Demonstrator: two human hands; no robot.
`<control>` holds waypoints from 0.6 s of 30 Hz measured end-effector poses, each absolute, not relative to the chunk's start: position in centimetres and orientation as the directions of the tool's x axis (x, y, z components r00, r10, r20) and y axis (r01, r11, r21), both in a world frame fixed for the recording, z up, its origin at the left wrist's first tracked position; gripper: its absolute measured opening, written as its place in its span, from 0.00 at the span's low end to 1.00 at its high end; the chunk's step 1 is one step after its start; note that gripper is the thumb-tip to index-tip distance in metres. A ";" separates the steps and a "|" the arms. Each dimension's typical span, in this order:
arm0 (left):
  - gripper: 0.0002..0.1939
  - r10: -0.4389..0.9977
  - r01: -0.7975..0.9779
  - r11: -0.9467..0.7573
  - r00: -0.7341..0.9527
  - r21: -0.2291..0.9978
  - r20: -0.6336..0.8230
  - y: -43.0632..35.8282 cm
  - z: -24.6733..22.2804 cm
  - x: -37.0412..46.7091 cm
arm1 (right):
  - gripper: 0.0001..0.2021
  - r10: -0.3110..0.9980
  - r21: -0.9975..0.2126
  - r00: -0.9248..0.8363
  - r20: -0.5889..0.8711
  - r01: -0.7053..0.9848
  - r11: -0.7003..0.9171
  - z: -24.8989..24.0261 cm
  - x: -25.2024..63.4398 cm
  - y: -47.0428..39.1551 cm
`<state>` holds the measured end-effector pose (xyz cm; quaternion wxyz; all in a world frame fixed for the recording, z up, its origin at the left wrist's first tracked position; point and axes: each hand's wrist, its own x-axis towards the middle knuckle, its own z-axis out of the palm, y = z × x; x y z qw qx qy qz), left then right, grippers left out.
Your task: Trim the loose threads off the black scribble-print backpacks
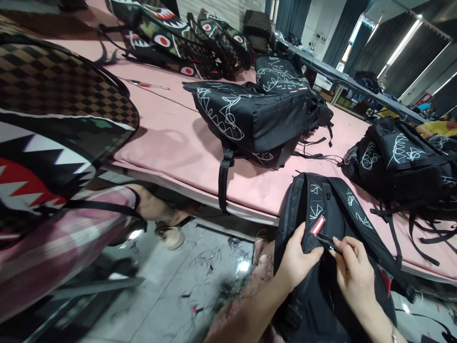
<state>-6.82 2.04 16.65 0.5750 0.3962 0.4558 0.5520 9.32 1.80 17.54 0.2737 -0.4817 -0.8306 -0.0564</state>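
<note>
A black backpack with white scribble drawings leans against the table edge, its shoulder straps facing me. My left hand grips one shoulder strap just below a red and white label, thumb on top. Pinched in my right hand is a pair of small dark thread snips. Their tip points at the strap by the label, close to my left thumb. Whether the blades touch a thread is too small to tell.
The pink-topped table carries black backpacks and more at the right. Camouflage shark-face bags lie at the back. At left, a person's plaid-covered leg bears a checkered bag. Scraps litter the tiled floor.
</note>
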 end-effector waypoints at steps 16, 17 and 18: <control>0.30 0.996 -0.360 0.071 -0.028 0.930 -0.087 2.0 15.7 -5.4 | 0.11 0.693 -0.068 -0.419 0.587 0.827 0.558 16.4 9.6 2.3; 0.30 0.996 -0.366 0.075 -0.026 0.927 -0.090 1.9 15.7 -5.4 | 0.11 0.692 -0.076 -0.415 0.590 0.825 0.560 16.3 9.6 2.3; 0.30 0.995 -0.369 0.077 -0.025 0.926 -0.093 1.9 15.8 -5.4 | 0.11 0.695 -0.091 -0.408 0.592 0.823 0.561 16.3 9.7 2.3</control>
